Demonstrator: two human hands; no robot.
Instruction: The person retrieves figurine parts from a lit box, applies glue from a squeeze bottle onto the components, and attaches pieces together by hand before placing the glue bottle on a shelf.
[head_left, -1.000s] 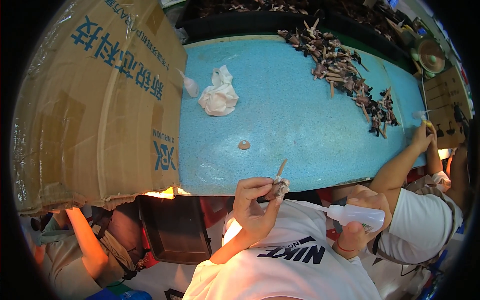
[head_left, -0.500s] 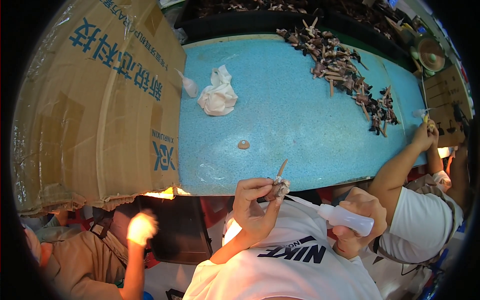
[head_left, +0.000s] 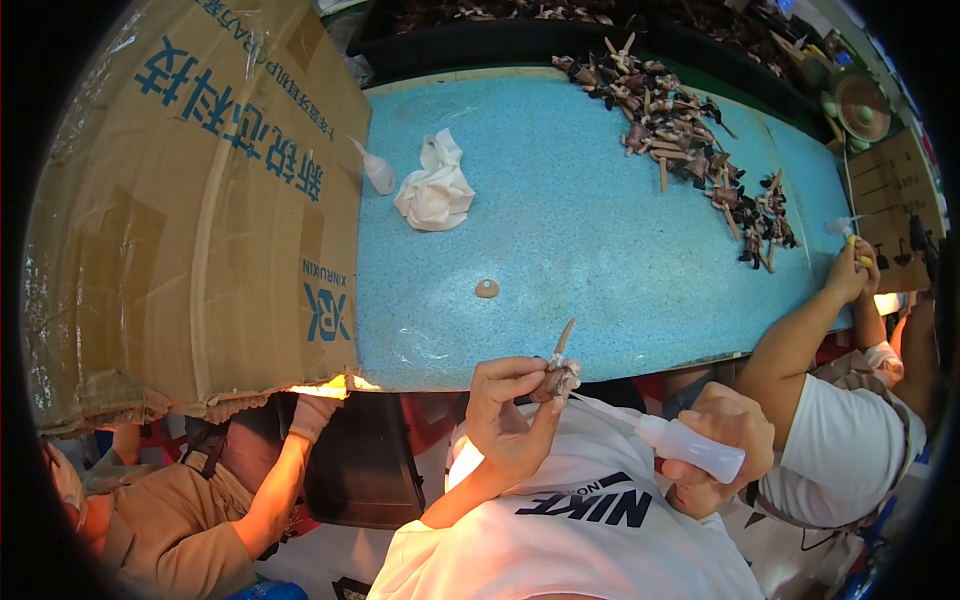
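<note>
My left hand (head_left: 510,412) pinches a small brown and white figurine (head_left: 560,378) between thumb and fingertips, just off the table's near edge. From the figurine a thin tan pointed piece (head_left: 565,337) sticks up. Wrapped in my right hand (head_left: 735,425) is a translucent white squeeze bottle (head_left: 700,448), tilted so that its long thin nozzle points left. The nozzle's tip is at or very near the underside of the figurine; whether they touch I cannot tell. A small tan oval piece with a hole (head_left: 486,289) lies on the blue tabletop (head_left: 570,220) ahead of my left hand.
A large cardboard box (head_left: 200,230) takes up the left side. Another squeeze bottle (head_left: 378,172) and crumpled white tissue (head_left: 437,190) lie beside it. Several figurines (head_left: 690,150) are heaped at the far right, before black bins (head_left: 420,45). Co-workers sit on both sides.
My hands, the figurine and the bottle have barely moved. At the left, a co-worker's hand has reached forward to the lower edge of the cardboard box.
</note>
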